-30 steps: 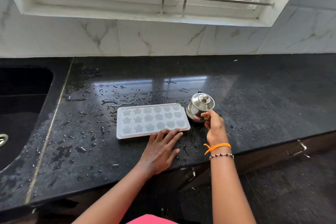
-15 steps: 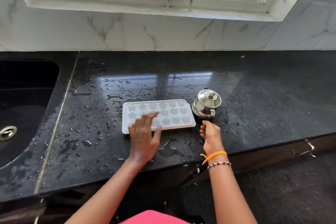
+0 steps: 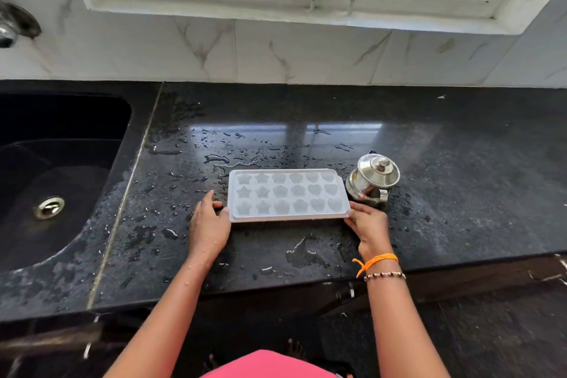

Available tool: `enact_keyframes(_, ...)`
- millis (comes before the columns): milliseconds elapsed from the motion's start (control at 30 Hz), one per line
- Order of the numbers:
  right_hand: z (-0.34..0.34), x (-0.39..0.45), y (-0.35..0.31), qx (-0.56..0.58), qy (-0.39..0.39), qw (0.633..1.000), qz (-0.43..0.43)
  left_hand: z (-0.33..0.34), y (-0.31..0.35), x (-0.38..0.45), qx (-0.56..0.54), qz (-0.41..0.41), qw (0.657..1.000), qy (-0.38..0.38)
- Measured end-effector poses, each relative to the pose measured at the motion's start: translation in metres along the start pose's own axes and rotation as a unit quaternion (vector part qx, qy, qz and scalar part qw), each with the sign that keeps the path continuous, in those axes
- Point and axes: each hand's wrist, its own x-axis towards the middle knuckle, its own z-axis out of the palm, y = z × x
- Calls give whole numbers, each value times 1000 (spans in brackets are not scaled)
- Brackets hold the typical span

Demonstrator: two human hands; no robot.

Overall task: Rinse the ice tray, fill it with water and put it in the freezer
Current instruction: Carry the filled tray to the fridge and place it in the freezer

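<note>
A white ice tray [image 3: 288, 195] with star and heart shaped cells lies flat on the wet black counter [image 3: 460, 181]. My left hand [image 3: 209, 225] grips its left short end, thumb on the rim. At the tray's near right corner my right hand [image 3: 368, 224] holds the edge; an orange thread and a bead bracelet circle that wrist. A small steel pot with a knobbed lid [image 3: 372, 178] stands just right of the tray, close to my right fingers. I cannot tell how much water the cells hold.
A black sink [image 3: 58, 175] with a steel drain lies to the left, and part of a tap [image 3: 12, 26] shows on the tiled wall above it. Water drops and a puddle [image 3: 303, 252] spread around the tray. A barred window runs along the back.
My left hand slid from the tray's front edge to its left end. My right hand left the steel pot and took the tray's right corner. The camera view tilted down and left.
</note>
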Motion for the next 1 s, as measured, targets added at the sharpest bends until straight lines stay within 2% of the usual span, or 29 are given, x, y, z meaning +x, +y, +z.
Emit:
enact_keyframes(100,1,-4,-2,28,-13,999,8,-2,4,0,10,12,1000,-12)
enact_keyframes(400,-4,-5,-5,45,-38,998,32,0,6,-3,-71,14,995,-70)
enact_keyframes(533,-3,-8,-7,51,-40,998,25,2,7,-10,-72,37,995,-57)
enact_keyframes(700,-5,-7,-7,37,-52,997,31,2,6,-14,-81,28,996,-41)
enact_keyframes(1000,-6,-2,-13,16,-113,993,34,2,7,-35,-97,6,995,9)
